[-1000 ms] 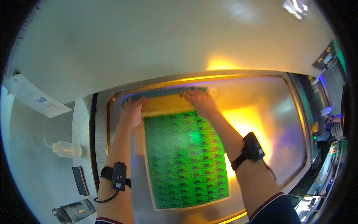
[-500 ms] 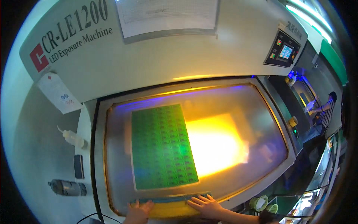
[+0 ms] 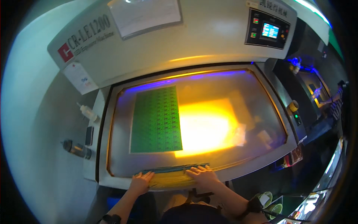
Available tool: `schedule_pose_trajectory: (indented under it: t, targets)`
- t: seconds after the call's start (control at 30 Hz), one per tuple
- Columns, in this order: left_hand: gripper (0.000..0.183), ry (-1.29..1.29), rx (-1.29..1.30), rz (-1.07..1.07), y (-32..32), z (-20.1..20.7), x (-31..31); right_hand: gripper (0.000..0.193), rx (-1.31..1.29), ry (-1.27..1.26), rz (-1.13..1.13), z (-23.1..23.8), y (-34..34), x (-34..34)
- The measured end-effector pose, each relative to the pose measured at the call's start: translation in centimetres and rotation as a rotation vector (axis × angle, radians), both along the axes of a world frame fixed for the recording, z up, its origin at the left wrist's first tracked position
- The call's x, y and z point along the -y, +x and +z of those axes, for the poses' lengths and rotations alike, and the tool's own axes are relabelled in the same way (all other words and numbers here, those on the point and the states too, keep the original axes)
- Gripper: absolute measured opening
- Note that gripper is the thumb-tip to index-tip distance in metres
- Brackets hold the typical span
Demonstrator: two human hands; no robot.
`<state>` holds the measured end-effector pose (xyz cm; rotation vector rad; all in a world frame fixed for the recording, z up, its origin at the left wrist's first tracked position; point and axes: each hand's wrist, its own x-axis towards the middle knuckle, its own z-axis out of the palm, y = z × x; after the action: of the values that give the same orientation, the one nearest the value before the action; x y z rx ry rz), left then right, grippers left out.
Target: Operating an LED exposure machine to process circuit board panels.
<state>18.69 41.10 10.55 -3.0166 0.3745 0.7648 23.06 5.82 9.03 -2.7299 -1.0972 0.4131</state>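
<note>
A green printed circuit panel point(image 3: 156, 121), covered with rows of small patterns, lies on the left half of a framed bed point(image 3: 238, 164). At the bed's front edge is a yellow wrapped strip point(image 3: 171, 180) with a dark blue-green bar point(image 3: 172, 170) along its far side. My left hand point(image 3: 141, 181) rests at the strip's left end, fingers spread out onto the bar. Flat on the right end lies my right hand point(image 3: 203, 175), its fingers stretched forward. Neither hand grasps anything. Bright yellow light point(image 3: 205, 127) glares off the bed right of the panel.
A large exposure machine body point(image 3: 209, 41) with a control screen point(image 3: 270, 31) rises behind the bed. On the left ledge are a squeeze bottle point(image 3: 88, 112), a phone point(image 3: 89, 136) and a dark bottle point(image 3: 76, 149). Another person point(image 3: 333, 106) works at the far right.
My view has shifted, bringing more of my forearms and the control panel into sight. Both hands stay on the strip, and the panel keeps its place on the bed.
</note>
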Motion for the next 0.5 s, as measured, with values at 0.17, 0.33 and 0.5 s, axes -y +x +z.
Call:
schedule_pose_trajectory:
  t: [0.17,0.33,0.5]
  targets:
    - [0.086,0.040,0.123,-0.035,3.9,-1.7,1.0,0.067,0.143,-0.007,-0.070,-1.3,3.7,0.8]
    - [0.073,-0.019,0.014,0.080,16.2,-1.7,-0.6,0.075,0.029,-0.034,-0.083,-2.3,16.7,-1.3]
    - [0.073,-0.025,0.044,0.093,29.8,-3.5,-2.5,0.077,0.198,-0.110,-0.125,-3.7,28.8,-3.8]
